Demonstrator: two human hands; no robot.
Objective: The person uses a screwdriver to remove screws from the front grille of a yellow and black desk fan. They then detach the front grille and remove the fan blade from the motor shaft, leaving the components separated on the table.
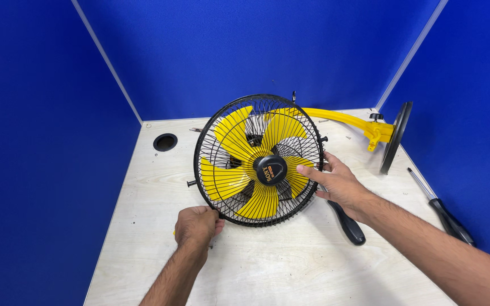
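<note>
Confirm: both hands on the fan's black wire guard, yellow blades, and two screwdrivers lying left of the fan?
Not quite. In the head view the left hand grips the lower rim of the wire guard and the right hand rests on its right side, over yellow blades. But both screwdrivers lie to the fan's right: one by the right wrist, another near the table edge.

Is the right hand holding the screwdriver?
No. The right hand rests on the fan guard; one screwdriver lies apart near the table's right edge.
</note>
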